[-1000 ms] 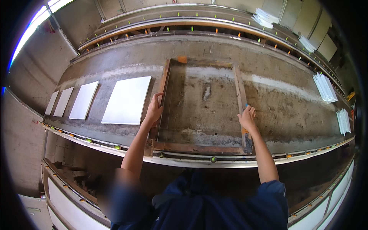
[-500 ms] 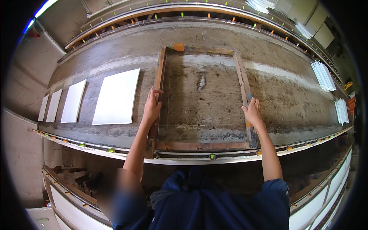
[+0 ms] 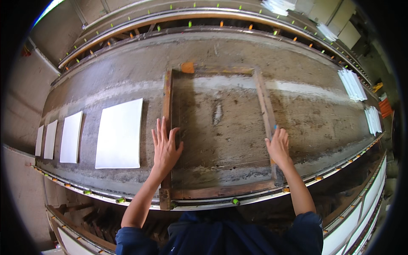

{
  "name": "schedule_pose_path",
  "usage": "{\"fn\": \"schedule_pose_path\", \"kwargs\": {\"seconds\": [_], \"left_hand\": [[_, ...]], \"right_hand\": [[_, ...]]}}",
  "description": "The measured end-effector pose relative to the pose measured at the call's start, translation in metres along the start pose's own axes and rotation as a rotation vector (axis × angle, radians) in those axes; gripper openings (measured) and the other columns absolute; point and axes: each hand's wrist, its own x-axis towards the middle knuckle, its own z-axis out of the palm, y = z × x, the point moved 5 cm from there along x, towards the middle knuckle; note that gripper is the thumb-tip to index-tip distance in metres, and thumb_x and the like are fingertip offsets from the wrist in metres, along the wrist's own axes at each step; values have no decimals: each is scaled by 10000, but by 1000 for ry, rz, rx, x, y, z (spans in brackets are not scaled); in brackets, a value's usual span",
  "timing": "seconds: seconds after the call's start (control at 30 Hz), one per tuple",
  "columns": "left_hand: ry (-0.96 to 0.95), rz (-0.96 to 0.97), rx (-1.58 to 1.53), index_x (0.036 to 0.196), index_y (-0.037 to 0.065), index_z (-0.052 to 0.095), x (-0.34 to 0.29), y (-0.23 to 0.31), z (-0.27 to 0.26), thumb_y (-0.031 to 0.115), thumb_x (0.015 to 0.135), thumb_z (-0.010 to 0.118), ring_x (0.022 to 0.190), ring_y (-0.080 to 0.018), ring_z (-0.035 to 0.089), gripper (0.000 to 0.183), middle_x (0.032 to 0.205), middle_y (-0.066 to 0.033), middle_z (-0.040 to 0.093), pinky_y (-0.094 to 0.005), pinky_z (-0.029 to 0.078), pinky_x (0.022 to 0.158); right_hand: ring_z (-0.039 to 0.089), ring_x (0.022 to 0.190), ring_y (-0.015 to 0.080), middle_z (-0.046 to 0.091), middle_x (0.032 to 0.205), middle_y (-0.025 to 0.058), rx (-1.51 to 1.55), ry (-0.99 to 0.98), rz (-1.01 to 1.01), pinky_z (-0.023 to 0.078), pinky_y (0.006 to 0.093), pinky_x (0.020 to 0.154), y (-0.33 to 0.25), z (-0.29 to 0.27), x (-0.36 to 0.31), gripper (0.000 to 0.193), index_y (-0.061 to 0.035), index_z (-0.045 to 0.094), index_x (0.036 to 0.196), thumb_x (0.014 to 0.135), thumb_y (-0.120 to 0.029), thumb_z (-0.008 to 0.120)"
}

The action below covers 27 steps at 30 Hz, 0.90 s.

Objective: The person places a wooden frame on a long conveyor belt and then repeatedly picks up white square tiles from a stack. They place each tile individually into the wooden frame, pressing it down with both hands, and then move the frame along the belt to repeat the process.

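Note:
A rectangular wooden frame (image 3: 265, 106), worn and stained, lies on a long grey-brown table (image 3: 314, 123) in front of me. Through its middle the stained tabletop shows; whether thin mesh spans it I cannot tell. My left hand (image 3: 165, 146) rests over the frame's left bar with fingers spread, holding nothing. On the right bar, my right hand (image 3: 278, 146) has its fingers and thumb closed round the wood. A small blue spot shows at its fingertips. Left of the frame, a large white sheet (image 3: 119, 134) lies flat, with several smaller-looking pale sheets (image 3: 71, 137) in a row beyond it.
Stacks of white pieces (image 3: 352, 85) lie at the table's right end. A rail with green and orange pegs (image 3: 120, 199) runs along the near edge. Behind stands another long pegged table (image 3: 204, 12). White panels (image 3: 361, 212) stand below at right.
My left hand has loosened from the left bar and its fingers have spread. My right hand keeps its place on the right bar. The whole view has shifted, so the table appears lower.

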Motion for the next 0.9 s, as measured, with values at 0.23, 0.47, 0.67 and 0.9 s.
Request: {"fn": "schedule_pose_path", "kwargs": {"seconds": [0.23, 0.47, 0.67, 0.9], "left_hand": [[-628, -74, -319, 1315, 147, 430, 17, 53, -25, 396, 907, 563, 1412, -375, 81, 497, 1509, -225, 139, -466, 178, 1121], [-466, -128, -1405, 1255, 50, 481, -40, 257, -47, 222, 934, 542, 1367, -230, 269, 369, 1430, -120, 378, -389, 206, 1098], [-238, 195, -1199, 1229, 45, 489, -50, 459, 52, 81, 887, 564, 1419, -305, 138, 352, 1424, -177, 369, -400, 122, 1110], [-293, 545, -801, 1294, 100, 427, -43, 644, 137, 200, 901, 590, 1406, -391, 123, 438, 1485, -149, 258, -587, 128, 1082]], "right_hand": [[343, 1298, 399, 287, 1403, 287, 30, -588, -126, 331, 441, 1049, 35, -40, 0, 802, 70, 172, 1421, 921, -483, 468], [533, 1105, 346, 548, 1213, 192, 556, 116, -329, 412, 406, 962, 139, -149, -68, 521, -28, 417, 1336, 914, -302, 555], [489, 1110, 314, 551, 1167, 130, 307, 623, 86, 400, 424, 941, 319, -142, -169, 410, -46, 508, 1237, 873, -202, 611], [490, 1107, 297, 557, 1149, 102, 325, 840, 447, 379, 427, 953, 504, -117, -248, 345, -83, 551, 1181, 846, -118, 623]]}}
